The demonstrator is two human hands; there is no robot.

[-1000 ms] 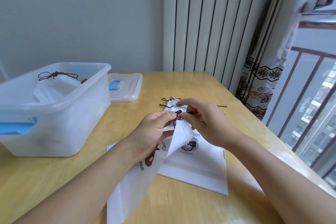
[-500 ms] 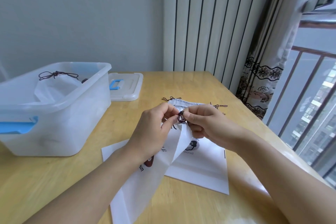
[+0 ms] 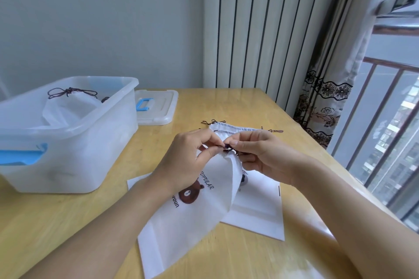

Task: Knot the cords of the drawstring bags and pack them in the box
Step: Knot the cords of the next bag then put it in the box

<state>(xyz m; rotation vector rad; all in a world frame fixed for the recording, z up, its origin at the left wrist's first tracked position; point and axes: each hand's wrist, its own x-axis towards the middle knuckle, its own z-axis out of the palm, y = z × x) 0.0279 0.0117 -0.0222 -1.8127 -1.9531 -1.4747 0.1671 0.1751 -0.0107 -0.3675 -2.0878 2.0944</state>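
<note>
Wooden surface [image 3: 226, 106] by the window. Left hand [image 3: 188, 161] and right hand [image 3: 260, 156] both pinch the dark cord [image 3: 227, 148] of a white drawstring bag [image 3: 192, 217], fingers curled tight. Open box [image 3: 74, 142] sits left, one knotted bag inside.

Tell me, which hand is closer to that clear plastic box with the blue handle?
Left. The left hand pinches the cord just beside the clear box, while the right hand pinches the same cord on the far side, toward the window.

box [image 3: 74, 142] left — lid [image 3: 156, 106] behind
</note>
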